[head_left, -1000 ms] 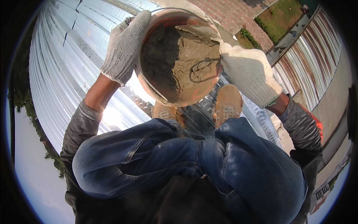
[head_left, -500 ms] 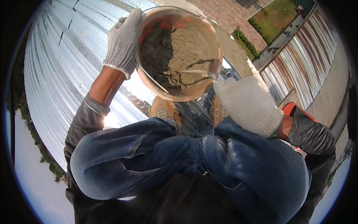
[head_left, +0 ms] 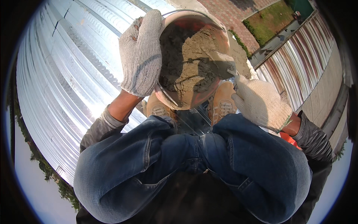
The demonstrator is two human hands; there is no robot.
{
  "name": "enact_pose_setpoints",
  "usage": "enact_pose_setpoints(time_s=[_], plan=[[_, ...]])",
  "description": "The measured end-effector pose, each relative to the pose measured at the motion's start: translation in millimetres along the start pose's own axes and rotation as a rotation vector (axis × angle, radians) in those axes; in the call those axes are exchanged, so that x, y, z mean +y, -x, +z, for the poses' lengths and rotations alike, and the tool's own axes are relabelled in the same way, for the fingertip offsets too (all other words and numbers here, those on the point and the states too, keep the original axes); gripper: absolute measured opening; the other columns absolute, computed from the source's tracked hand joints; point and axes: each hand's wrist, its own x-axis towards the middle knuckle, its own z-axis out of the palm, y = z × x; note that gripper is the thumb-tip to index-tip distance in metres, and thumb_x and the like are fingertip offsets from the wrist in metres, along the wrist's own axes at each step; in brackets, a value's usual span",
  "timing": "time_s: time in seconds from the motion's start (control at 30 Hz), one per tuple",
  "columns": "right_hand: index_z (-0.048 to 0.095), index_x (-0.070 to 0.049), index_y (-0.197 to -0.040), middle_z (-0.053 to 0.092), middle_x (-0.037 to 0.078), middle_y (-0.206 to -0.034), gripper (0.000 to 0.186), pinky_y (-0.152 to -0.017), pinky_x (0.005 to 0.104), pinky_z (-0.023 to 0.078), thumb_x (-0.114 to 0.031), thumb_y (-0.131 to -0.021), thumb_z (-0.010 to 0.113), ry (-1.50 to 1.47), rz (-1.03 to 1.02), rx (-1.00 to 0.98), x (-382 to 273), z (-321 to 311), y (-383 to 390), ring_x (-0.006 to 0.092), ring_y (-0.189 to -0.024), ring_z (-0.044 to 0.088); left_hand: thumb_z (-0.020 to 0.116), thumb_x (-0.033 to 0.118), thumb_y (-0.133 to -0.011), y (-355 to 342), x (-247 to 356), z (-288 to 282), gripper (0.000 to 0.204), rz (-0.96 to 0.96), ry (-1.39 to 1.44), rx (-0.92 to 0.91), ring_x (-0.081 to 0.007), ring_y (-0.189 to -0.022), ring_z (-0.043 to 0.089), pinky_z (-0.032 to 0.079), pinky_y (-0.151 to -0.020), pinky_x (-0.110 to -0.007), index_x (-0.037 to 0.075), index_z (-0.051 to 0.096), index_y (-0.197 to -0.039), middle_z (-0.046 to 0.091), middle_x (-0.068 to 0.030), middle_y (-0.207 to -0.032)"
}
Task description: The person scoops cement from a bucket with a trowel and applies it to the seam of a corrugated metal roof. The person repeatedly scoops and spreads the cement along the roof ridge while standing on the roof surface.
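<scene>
Bracing the bucket point(head_left: 201, 98) seems to be why, in the head view, the left hand point(head_left: 142, 54) clasps its left rim. The right hand point(head_left: 263, 102) grips the trowel point(head_left: 223, 64) by its handle, leaving the blade free over the mortar point(head_left: 197, 48). The bucket is between the hands, beyond the shoes point(head_left: 223, 104), probably for easy reach.

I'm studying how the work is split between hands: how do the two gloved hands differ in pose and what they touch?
The left hand lies against the left side of the bucket, while the right hand grips the trowel, its blade over the mortar.
The left hand points toward the picture's top; the right hand sits lower, angled up and left.
Both wear pale knitted gloves.
</scene>
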Motion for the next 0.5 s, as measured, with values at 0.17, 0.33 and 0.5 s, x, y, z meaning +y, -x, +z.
enact_pose_setpoints(time_s=[0.17, 0.33, 0.5], plan=[[0.065, -0.004, -0.128, 0.074, 0.017, -0.094, 0.031, -0.076, 0.0506, 0.061, -0.021, -0.103, 0.071, -0.174, 0.095, -0.138, -28, 11, -1, 0.0401, -0.087, 0.076, 0.066, 0.046, -0.114, 5, 6, -5, 0.051, -0.340, 0.110, 0.059, -0.0152, -0.084, 0.066, 0.056, -0.077, -0.036, -0.004, 0.077, -0.120, 0.073, -0.0099, -0.091], [0.066, -0.007, -0.132, 0.073, 0.013, -0.104, 0.033, -0.078, 0.0483, 0.061, -0.014, -0.101, 0.072, 0.122, 0.146, -0.245, -43, -14, -9, 0.0355, -0.092, 0.076, 0.068, 0.043, -0.114, 20, -26, -8, 0.048, -0.239, 0.083, 0.064, -0.0143, -0.084, 0.068, 0.057, -0.077, -0.034, -0.002, 0.078, -0.124, 0.074, -0.0077, -0.093], [0.067, -0.010, -0.135, 0.072, 0.010, -0.108, 0.037, -0.079, 0.0459, 0.059, -0.012, -0.099, 0.074, 0.579, 0.047, -0.113, -48, -43, -29, 0.0316, -0.093, 0.076, 0.072, 0.035, -0.113, 27, -12, -28, 0.042, -0.373, 0.077, 0.103, -0.0143, -0.088, 0.071, 0.059, -0.078, -0.033, 0.000, 0.077, -0.136, 0.076, -0.0071, -0.100]])
